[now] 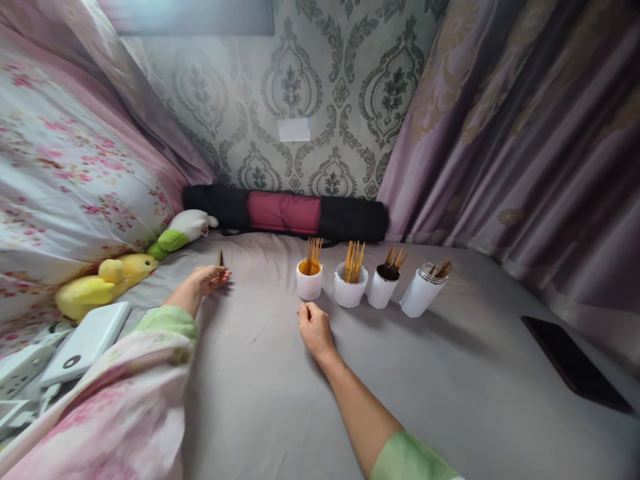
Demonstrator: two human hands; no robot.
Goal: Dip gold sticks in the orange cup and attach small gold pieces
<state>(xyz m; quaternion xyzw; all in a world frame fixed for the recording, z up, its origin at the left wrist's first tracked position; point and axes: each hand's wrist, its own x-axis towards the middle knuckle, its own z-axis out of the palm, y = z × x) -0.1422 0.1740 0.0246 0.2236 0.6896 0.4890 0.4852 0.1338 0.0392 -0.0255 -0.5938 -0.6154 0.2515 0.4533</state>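
wooden stick (219, 258) juts from the left grip (207, 280), left of the cups (350, 290).

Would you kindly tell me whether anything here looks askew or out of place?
The rightmost cup leans right on the sheet; the other three cups stand upright. One stick is apart, pinched in the left hand.
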